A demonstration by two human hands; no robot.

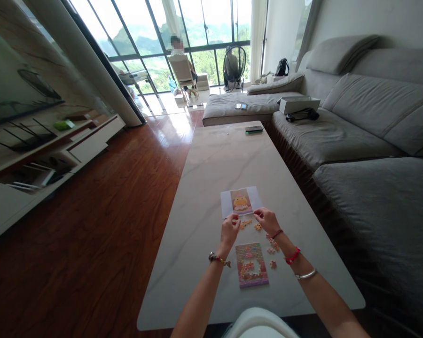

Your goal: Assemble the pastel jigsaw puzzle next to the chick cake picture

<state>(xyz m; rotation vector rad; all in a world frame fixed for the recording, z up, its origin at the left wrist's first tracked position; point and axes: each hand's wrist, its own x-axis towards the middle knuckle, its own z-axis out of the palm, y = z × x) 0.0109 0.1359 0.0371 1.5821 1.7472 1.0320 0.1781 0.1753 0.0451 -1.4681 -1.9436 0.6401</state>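
A white sheet of paper (226,202) with a printed picture of a yellow figure in a pink hat lies on the table beyond my hands. My left hand (230,230) is closed in a pinch at the sheet's near left edge. At its near right edge, my right hand (267,220) pinches too. Loose orange puzzle pieces (246,224) lie between the hands, and pink pieces (270,250) lie beside and partly under my right wrist. Closer to me is a partly filled jigsaw puzzle (254,283), with a pale gap showing around its middle.
The marble-patterned table (211,164) has a dark, green-edged object (254,129) at its far end. A grey sofa (359,131) runs along the right, holding a white box (299,104). Far off, a person (178,49) sits by the windows. A white chair back (261,321) is directly before me.
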